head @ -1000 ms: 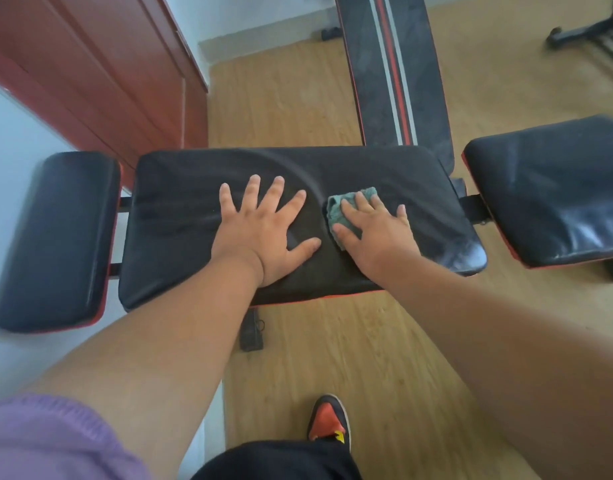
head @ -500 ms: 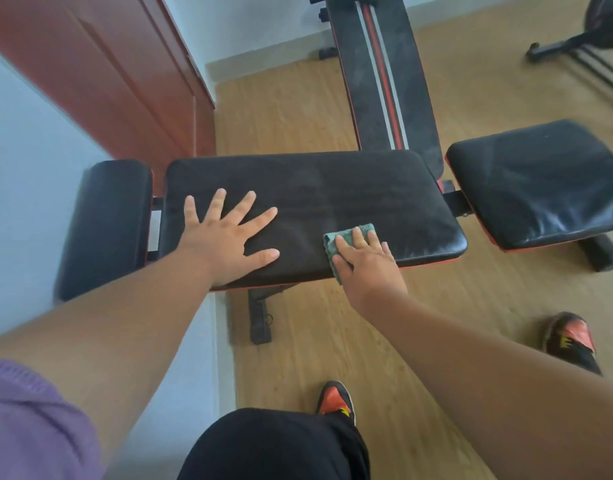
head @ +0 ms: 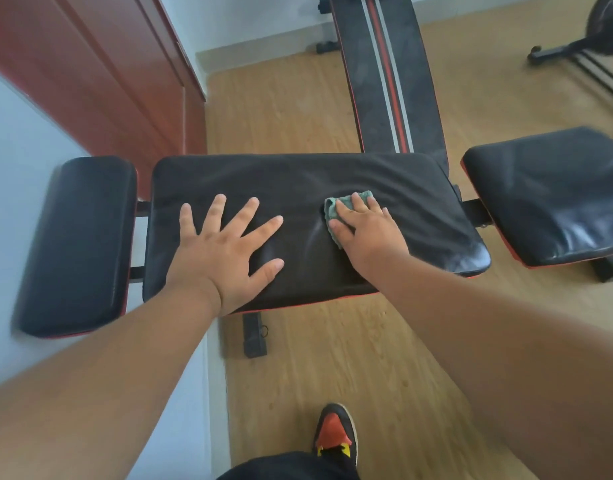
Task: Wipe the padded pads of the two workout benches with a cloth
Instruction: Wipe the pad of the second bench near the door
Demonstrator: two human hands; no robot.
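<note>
Half the cloth [head: 333, 212] hides under right hand [head: 367, 230].

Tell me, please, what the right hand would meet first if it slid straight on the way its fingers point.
Likely nothing on the bench pad; the right hand, pressing the green cloth, would reach the pad's far edge.

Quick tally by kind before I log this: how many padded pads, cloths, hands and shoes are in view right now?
Padded pads: 4, namely small end pad, wide middle pad, right pad, striped long pad
Cloths: 1, green cloth under the right hand
Hands: 2, with the left hand flat on the middle pad
Shoes: 1, shoe
Total: 8
</note>
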